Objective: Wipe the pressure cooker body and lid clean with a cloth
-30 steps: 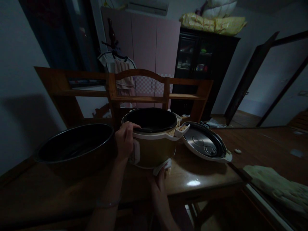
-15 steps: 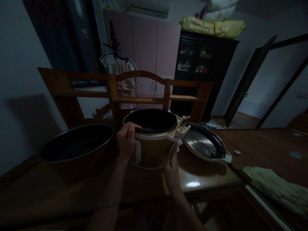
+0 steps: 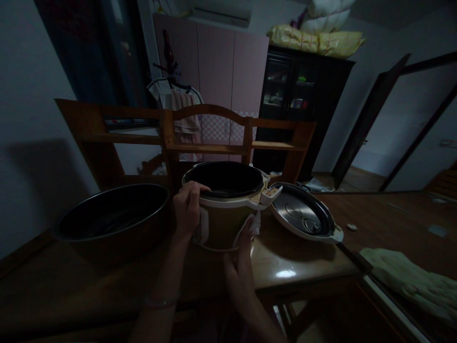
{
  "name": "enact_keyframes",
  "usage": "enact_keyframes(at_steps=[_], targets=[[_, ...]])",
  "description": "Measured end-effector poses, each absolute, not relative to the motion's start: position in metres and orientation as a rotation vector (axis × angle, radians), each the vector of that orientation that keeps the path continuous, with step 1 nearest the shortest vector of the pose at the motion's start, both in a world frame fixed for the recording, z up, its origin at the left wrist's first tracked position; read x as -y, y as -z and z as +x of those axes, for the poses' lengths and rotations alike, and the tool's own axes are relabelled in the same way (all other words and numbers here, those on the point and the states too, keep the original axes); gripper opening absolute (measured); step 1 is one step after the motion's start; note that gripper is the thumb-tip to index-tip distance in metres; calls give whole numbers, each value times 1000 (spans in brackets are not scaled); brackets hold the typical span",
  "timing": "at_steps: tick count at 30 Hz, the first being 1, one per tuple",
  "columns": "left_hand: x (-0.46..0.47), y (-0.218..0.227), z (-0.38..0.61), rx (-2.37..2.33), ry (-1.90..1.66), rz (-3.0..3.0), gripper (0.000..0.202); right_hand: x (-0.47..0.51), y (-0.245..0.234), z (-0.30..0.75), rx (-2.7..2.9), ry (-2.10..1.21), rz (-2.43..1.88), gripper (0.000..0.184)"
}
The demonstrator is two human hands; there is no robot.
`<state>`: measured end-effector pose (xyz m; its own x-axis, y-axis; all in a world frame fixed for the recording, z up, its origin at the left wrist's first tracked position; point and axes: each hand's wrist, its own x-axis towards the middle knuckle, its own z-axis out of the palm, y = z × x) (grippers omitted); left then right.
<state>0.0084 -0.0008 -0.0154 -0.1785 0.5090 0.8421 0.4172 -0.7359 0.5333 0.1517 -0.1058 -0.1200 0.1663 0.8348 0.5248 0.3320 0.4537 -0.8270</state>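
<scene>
Dim room, wooden bench [image 3: 285,257]: we count one rice cooker [image 3: 223,224] mid-bench, its one lid [image 3: 303,214] open, one wide bowl [image 3: 114,219] left of it. Our left grip [image 3: 186,209] clenched on cooker rim; right grip [image 3: 239,274] holds one white cloth [image 3: 254,224] against cooker side.

wooden table [image 3: 307,267] (glossy), rice cooker [image 3: 228,209], dark basin [image 3: 110,219]

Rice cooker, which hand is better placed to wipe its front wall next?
Probably the right: the right hand presses a white cloth against the wall of the rice cooker, while the left hand grips the rim and steadies it.
</scene>
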Motion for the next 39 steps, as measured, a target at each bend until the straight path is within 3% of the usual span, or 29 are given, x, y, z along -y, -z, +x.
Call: enact_keyframes(at_steps=[6,17,39], targets=[[2,14,8,-1115,-2073,1968,44,111,125,143,1466,-488,-1142,92],[2,14,8,-1107,-2080,1976,44,79,89,181,1325,-497,-1146,84],[2,14,9,-1122,-2066,1964,44,101,115,133,1625,-145,-1222,97]])
